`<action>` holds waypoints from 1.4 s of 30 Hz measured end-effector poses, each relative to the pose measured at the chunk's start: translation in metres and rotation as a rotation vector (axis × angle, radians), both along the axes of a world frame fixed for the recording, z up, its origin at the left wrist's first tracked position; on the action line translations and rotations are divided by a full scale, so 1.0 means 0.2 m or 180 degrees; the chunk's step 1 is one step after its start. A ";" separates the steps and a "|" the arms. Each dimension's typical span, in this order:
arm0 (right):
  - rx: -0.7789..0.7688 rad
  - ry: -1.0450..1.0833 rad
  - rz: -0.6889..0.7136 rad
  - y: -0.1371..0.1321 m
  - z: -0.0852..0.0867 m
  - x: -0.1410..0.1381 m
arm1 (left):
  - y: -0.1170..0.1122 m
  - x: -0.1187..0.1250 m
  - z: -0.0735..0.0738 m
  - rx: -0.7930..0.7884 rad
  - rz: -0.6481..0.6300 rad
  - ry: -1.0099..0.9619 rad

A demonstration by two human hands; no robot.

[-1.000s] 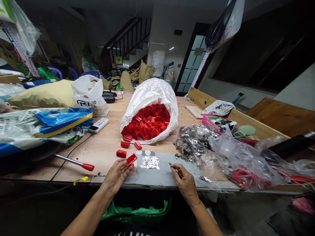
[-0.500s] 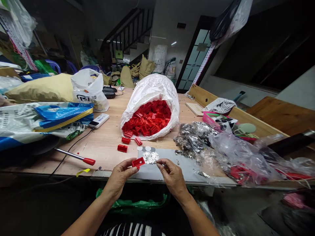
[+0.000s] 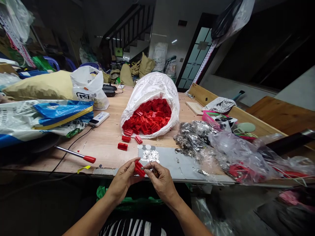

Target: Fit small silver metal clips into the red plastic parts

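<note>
Close to the table's front edge, my left hand (image 3: 123, 179) grips a hollow red plastic housing (image 3: 139, 168) between thumb and fingers. My right hand (image 3: 162, 181) is closed, its thumb and fingertips touching the housing's right end. A short dark, brownish rod-like piece (image 3: 155, 172) shows among the right fingers; its kind is unclear. Just beyond the hands, a pile of small shiny metal pieces (image 3: 150, 156) lies on a grey sheet (image 3: 169, 157). Several loose red housings (image 3: 122, 146) lie in front of a white woven sack (image 3: 154, 83), whose mouth shows many more.
To the right are clear bags of dark metal parts (image 3: 190, 141), crumpled plastic (image 3: 228, 147) and a pink basket (image 3: 209, 120). At left, a red-tipped metal lever (image 3: 89, 159) juts over the table near a white power bank (image 3: 99, 118) with a cable and several bulky bags (image 3: 44, 87).
My right hand has moved left, up to the red housing. My left hand has tilted the housing and brought it slightly closer to me.
</note>
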State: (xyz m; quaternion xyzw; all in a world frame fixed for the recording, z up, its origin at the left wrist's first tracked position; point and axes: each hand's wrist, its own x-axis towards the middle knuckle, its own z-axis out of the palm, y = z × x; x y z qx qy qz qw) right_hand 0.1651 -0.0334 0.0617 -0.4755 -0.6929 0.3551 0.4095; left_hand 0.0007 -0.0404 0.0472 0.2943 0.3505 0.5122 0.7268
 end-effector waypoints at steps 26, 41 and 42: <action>0.0763 -0.1133 0.1218 0.03 0.10 0.09 | -0.05 0.00 -0.03 -0.0896 -0.0597 -0.0657; 0.0771 -0.1297 0.1183 0.03 0.09 0.07 | -0.05 0.02 -0.06 -0.1065 -0.0665 -0.0769; 0.0790 -0.1269 0.1174 0.03 0.09 0.07 | -0.05 0.02 -0.05 -0.1102 -0.0688 -0.0766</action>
